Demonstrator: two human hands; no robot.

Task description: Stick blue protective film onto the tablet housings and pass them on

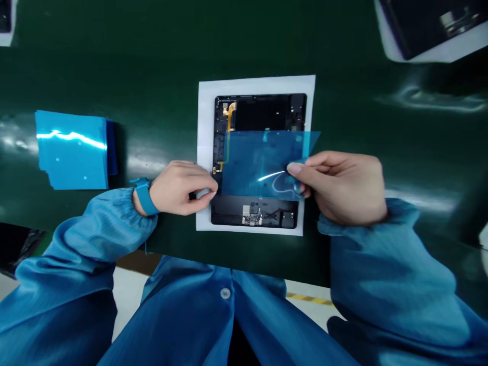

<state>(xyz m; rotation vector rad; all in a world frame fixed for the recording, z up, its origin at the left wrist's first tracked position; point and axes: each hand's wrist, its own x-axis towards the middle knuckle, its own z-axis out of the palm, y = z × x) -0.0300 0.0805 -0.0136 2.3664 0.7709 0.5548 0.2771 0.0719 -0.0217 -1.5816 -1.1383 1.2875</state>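
Right hand [348,185] in action, thumb and forefinger pinching the right end of a translucent blue rectangular plastic film [251,168]! The film lies over the middle of a flat black rectangular device with exposed electronics [229,212], its upper right corner poking out past the device's right edge. Through the blue, a gold ribbon cable [230,119] shows on the left, its upper end uncovered.

Over to the left hand [185,188], a blue band [145,197] at its wrist: fingers curled, thumb and forefinger tips pressed together, right at the device's left edge. A small greyish patch sits in the curl, perhaps a covered fingertip; it's too small to be sure, and whether the tips catch the film's corner I cannot tell.

Underneath, a white rectangular paper sheet [257,85] frames the device, set near the near edge of the glossy dark green tabletop [160,76]. Out left, a stack of bright blue sheets [74,152] catches the light; at the surface's far right, a second black device [419,25] rests on white backing [394,51].
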